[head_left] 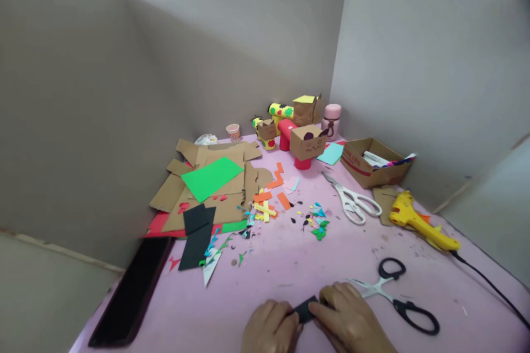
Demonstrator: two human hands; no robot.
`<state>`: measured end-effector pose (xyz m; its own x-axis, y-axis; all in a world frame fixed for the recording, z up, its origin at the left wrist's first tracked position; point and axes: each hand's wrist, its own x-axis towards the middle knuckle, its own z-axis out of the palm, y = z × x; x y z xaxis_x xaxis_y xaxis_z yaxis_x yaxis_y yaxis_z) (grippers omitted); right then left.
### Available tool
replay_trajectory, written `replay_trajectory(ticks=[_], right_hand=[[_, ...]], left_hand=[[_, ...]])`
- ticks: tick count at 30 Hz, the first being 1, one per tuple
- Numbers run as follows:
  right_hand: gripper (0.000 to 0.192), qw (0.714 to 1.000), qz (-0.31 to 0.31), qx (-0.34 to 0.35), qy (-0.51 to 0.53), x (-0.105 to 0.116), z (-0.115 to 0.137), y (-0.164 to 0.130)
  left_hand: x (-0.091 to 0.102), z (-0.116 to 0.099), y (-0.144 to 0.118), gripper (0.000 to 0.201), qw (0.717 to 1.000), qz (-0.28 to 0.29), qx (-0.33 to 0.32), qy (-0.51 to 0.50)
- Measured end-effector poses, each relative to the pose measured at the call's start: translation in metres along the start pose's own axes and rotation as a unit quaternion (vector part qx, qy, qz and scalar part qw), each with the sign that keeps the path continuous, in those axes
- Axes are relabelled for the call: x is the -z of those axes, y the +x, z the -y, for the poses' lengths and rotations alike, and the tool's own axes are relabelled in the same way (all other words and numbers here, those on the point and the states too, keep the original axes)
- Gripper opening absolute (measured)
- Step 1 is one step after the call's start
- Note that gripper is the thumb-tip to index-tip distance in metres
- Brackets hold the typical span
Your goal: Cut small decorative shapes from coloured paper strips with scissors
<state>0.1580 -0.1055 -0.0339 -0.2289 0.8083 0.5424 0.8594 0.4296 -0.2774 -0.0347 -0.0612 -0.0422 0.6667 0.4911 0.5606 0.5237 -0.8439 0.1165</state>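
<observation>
Low in the view, a small black piece of paper (305,310) lies between my two hands, close to the table surface. My left hand (271,328) has its fingers closed on the paper's left end. On the right end, my right hand (345,314) pinches it between thumb and curled fingers. Just right of that hand, black-handled scissors (383,288) lie with their blades spread, the tips partly behind my knuckles. The undersides of both hands are hidden.
Cardboard (223,179) with green paper (213,177) and black paper strips (197,240) lies left. White scissors (354,202), a yellow glue gun (422,223) and a box of pens (372,162) are right. Paper scraps (265,209) and cardboard animals (308,143) sit farther back. A dark tray-like object (132,292) lies left.
</observation>
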Motion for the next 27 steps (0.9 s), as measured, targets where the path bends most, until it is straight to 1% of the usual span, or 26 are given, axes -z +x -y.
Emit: replay_trajectory(ticks=[3,6,9,13,16,19,21,24,27], right_hand=[[0.043,1.000,0.012,-0.009,0.020,0.002,0.002,0.000],[0.048,1.000,0.006,-0.003,0.030,0.002,0.004,0.001],[0.050,0.999,-0.002,0.006,0.036,0.001,0.006,0.001],[0.044,0.999,0.013,0.005,0.037,0.000,0.005,0.003],[0.041,0.999,0.027,0.002,0.036,0.001,0.005,0.004],[0.048,0.999,0.025,-0.002,0.038,0.002,0.005,0.005],[0.049,0.999,0.026,-0.005,0.041,0.002,0.005,0.005],[0.043,0.998,0.037,-0.016,0.051,0.004,0.005,0.004],[0.040,0.996,0.054,-0.031,0.062,0.006,0.002,0.004]], left_hand=[[0.004,-0.006,0.000,0.012,1.000,0.020,0.018,-0.001],[0.005,-0.011,0.003,0.010,0.999,0.038,0.030,0.000],[0.003,-0.015,0.007,0.013,0.999,0.026,0.028,0.010],[0.000,-0.017,0.009,0.021,0.999,-0.001,0.033,0.011],[0.000,-0.017,0.006,0.016,0.999,0.017,0.035,0.008],[0.001,-0.018,0.004,0.013,0.998,0.038,0.049,0.002],[0.002,-0.018,0.004,0.013,0.997,0.041,0.059,0.004],[0.003,-0.019,0.007,0.017,0.998,0.031,0.058,0.007],[0.005,-0.019,0.009,0.017,0.998,0.036,0.056,-0.020]])
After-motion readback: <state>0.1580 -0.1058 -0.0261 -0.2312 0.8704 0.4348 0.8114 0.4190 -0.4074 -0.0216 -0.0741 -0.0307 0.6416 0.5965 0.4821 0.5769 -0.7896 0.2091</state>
